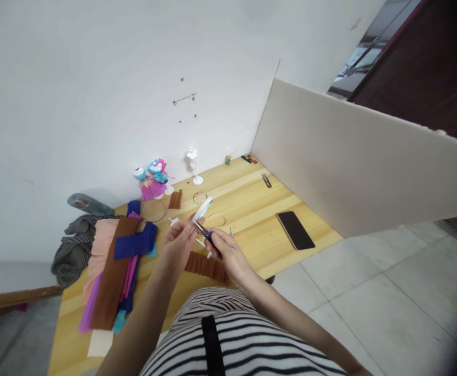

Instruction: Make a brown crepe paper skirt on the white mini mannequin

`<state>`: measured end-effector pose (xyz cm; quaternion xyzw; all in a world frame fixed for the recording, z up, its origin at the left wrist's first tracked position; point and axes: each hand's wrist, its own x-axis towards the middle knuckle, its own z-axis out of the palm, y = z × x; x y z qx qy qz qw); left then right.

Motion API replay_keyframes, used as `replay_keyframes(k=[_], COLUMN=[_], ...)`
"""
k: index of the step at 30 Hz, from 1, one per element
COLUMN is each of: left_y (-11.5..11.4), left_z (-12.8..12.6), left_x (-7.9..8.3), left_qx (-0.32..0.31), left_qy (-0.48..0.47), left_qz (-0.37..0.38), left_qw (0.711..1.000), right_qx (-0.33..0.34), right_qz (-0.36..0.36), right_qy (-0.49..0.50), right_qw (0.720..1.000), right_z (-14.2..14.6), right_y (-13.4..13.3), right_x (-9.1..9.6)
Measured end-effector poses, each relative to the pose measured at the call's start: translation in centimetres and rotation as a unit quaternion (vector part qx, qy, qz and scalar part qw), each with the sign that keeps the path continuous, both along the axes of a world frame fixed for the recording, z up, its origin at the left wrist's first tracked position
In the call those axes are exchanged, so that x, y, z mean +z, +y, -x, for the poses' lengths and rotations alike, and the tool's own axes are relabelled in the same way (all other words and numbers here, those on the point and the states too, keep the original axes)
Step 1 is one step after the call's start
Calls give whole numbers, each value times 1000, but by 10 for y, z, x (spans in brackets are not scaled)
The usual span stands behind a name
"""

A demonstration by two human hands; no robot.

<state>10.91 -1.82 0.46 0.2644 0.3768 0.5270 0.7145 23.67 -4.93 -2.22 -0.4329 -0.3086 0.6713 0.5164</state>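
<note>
Pinching a white strip (203, 208) by its lower end, the left hand (176, 245) holds it raised above the wooden counter (248, 209), seemingly so that blades can meet it in free air. The right hand (226, 253) is clenched around the small blue-handled scissors (203, 231), whose tips point up at the strip just beside the left fingertips. A brown pleated band (205, 266) lies on the counter right under both hands, probably within easy reach. Sheets of crepe paper (115, 261) in brown, blue, pink and purple are piled to the left, next to a grey striped cloth (74, 245). Paper dolls (154, 180), a white stand (193, 164) and wire rings (200, 197) sit further back, near the wall. A dark phone (295, 230) rests well apart on the right, near the counter's edge.
</note>
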Motion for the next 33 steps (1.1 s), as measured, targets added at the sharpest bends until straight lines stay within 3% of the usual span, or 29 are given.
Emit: replay_keyframes(k=[9, 14, 19, 22, 25, 30, 33], left_y=[2, 2, 1, 2, 4, 5, 3], left_z=[2, 1, 7, 15, 19, 11, 6], left_x=[-16, -10, 2, 12, 22, 25, 21], left_qx=[-14, -11, -23, -64, -84, -84, -76], left_qy=[31, 35, 25, 45, 70, 39, 15], left_qz=[-34, -30, -8, -18, -32, -40, -37], left_qw=[999, 999, 999, 997, 993, 995, 996], right_qx=[15, 29, 56, 28, 23, 86, 110], right_qz=[33, 39, -53, -130, -159, -77, -19], right_qy=[20, 17, -68, -171, -226, -69, 27], right_qw=[999, 999, 995, 976, 961, 991, 993], right_z=[3, 1, -21, -45, -58, -40, -27], right_y=[3, 1, 0, 3, 7, 6, 4], right_x=[4, 1, 3, 12, 23, 30, 28])
